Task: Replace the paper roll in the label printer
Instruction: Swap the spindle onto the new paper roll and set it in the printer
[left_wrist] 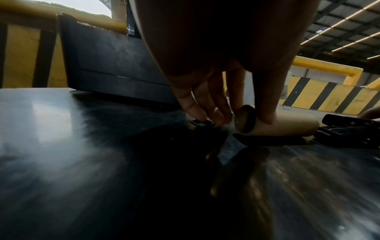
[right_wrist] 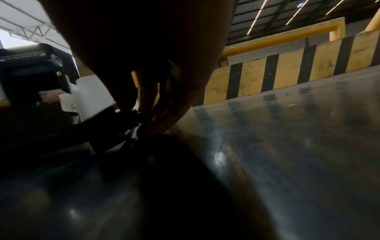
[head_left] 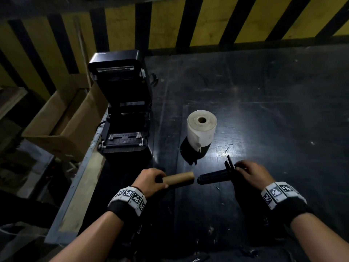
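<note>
The black label printer (head_left: 123,110) stands at the table's left edge with its lid raised and its roll bay bare. A full white paper roll (head_left: 201,129) stands on end in the middle of the table. My left hand (head_left: 151,179) grips one end of an empty brown cardboard core (head_left: 179,179), which lies low over the table (left_wrist: 275,125). My right hand (head_left: 251,173) holds the flanged end of a black spindle (head_left: 215,177). The spindle's free tip is just clear of the core's open end. In the right wrist view the spindle (right_wrist: 107,120) is dark and blurred.
The dark glossy table (head_left: 264,103) extends far to the right. An open cardboard box (head_left: 62,125) sits off the table's left edge beside the printer. A yellow and black striped barrier (head_left: 207,21) runs behind the table.
</note>
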Available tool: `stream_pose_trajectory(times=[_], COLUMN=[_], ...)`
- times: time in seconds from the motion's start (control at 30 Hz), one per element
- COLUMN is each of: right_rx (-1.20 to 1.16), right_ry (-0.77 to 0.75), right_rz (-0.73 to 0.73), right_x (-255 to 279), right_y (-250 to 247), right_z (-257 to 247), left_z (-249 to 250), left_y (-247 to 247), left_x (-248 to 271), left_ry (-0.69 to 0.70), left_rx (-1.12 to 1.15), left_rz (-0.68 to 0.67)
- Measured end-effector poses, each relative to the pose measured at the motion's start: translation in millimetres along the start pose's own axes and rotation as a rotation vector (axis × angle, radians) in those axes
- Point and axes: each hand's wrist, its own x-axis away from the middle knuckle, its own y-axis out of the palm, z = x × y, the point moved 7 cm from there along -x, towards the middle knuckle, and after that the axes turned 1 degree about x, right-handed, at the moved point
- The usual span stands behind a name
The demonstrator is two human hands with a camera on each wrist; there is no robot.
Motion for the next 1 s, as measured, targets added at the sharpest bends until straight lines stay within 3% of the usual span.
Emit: stream_pose_trajectory(times=[0.1,0.23,0.43,0.57,0.73,1.0], right_rx=[0.055,0.029,0.075,0.292,0.413,0.356], right_ry=[-0.024,-0.061,-0.298,-0.353,-0.313,-0.348], right_rz=[0.009,0.151,0.180,0.174,0.243,0.170], right_x=[-4,-15,-51,-76,-86,-92], right_y=[-4,-34,-46,-23,-10,-17], right_z=[-3,-24,-120,-164,-165,-161], left_z=[3,16,53,71,81,78], left_y=[-3,-18,-31,-20,-3,2], left_x=[-6,-22,-70,-93,-103,-109], left_ry=[0.028,0.050,0.053,0.023,0.007,-0.043], left_rx=[-0.041,-0.012,0.246,0.422,0.548,0.739], left_rz=[-0.031,0.014,0.073,0.048,0.007,0.014])
